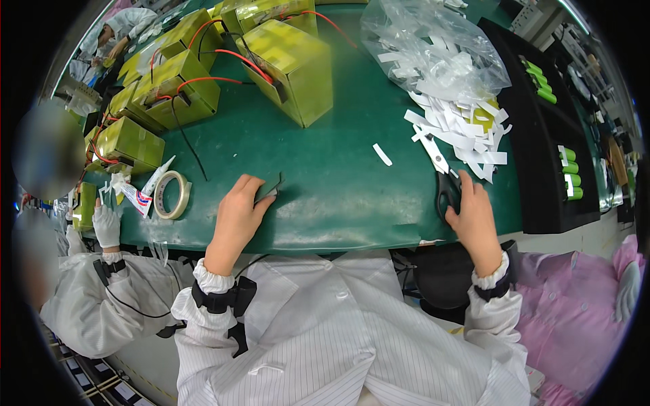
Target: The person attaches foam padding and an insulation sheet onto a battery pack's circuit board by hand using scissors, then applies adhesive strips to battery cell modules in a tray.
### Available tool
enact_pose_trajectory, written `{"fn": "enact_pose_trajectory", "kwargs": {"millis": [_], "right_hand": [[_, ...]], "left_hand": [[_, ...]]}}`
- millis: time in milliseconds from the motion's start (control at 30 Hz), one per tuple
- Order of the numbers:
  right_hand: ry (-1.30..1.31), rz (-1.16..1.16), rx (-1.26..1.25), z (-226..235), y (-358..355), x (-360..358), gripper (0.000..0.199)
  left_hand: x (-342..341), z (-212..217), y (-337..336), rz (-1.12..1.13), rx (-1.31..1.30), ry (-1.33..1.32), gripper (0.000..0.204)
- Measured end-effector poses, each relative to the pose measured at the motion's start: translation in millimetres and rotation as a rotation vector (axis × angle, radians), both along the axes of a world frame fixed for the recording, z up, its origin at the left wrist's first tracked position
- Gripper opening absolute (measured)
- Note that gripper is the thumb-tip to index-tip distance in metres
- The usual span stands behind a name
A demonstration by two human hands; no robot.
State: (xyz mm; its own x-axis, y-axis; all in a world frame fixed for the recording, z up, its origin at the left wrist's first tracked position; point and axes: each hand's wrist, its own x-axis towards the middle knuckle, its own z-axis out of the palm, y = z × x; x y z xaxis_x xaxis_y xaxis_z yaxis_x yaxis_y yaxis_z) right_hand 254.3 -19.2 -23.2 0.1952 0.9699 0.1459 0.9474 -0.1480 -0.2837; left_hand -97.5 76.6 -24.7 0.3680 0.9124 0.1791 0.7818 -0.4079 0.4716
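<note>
My left hand is over the green table near its front edge, with thumb and fingers pinching a small thin dark grey piece. Further right, my right hand closes around the black handles of a pair of scissors. The blades point away from me toward a heap of white paper strips. One loose white strip lies on the table between my hands and the heap.
Yellow-wrapped battery packs with red and black wires stand at the far left. A tape roll and a white tube lie left. A plastic bag and black tray with green cells are right. Co-workers sit alongside.
</note>
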Motion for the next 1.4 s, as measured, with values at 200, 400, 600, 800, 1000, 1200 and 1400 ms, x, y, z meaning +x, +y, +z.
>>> {"fn": "enact_pose_trajectory", "kwargs": {"millis": [200,400,600,800,1000,1200,1400], "right_hand": [[1.283,-0.099,-0.311,14.6,-10.4,27.5,0.065],[1.610,0.217,-0.392,4.9,-43.7,-0.1,0.124],[1.294,0.380,-0.480,18.2,-35.2,-18.9,0.124],[1.267,0.363,-0.570,24.7,-35.0,-25.6,0.134],[1.249,0.436,-0.526,13.4,-37.3,-23.7,0.133],[1.248,0.422,-0.507,11.5,-39.1,-23.2,0.132],[1.258,0.418,-0.516,12.2,-38.0,-19.6,0.132]], "left_hand": [[43.7,34.1,0.9,0.007,-0.602,-0.761,0.026],[85.1,39.1,-0.3,-0.101,-0.779,-0.890,0.026],[109.2,43.7,2.7,-0.171,-0.933,-0.757,0.024],[123.8,45.8,-4.2,-0.167,-0.881,-0.809,0.023],[133.1,46.5,-9.8,-0.089,-0.941,-0.914,0.023],[138.9,44.2,-11.5,-0.080,-0.945,-0.919,0.024],[141.9,41.9,-9.3,-0.105,-0.945,-0.917,0.025]]}}
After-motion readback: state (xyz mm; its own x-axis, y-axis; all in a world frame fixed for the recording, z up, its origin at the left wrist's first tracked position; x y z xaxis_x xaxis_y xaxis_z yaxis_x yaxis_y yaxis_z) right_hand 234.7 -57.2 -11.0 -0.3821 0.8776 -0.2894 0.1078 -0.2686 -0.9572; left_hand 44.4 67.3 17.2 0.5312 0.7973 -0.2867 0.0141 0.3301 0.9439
